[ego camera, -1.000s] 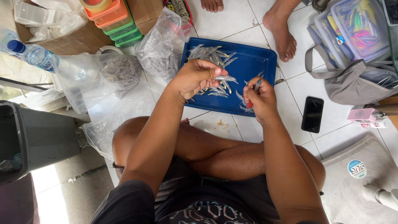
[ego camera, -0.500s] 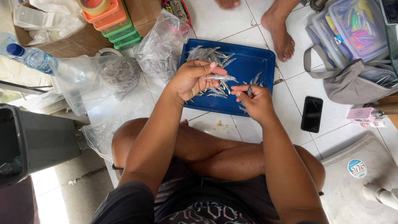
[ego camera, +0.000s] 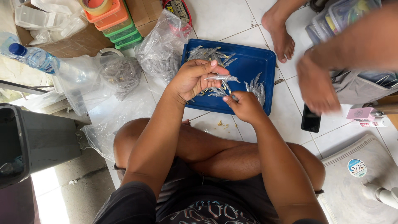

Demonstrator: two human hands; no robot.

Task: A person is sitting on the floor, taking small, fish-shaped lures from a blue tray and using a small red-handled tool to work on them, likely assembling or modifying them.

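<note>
Left hand pinches a small silver fish over the blue tray; right hand, closed on something hidden, hangs above the tray's near edge.

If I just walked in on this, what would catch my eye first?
Probably the blue tray of small silvery fish on the white tiled floor, right in front of the seated person. Their left hand holds one fish over it, with the right hand beside. Another person's hand reaches in from the right.

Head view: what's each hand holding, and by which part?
Left hand pinches a small silver fish by one end. Right hand is closed over the blue tray; its contents can't be told.
</note>
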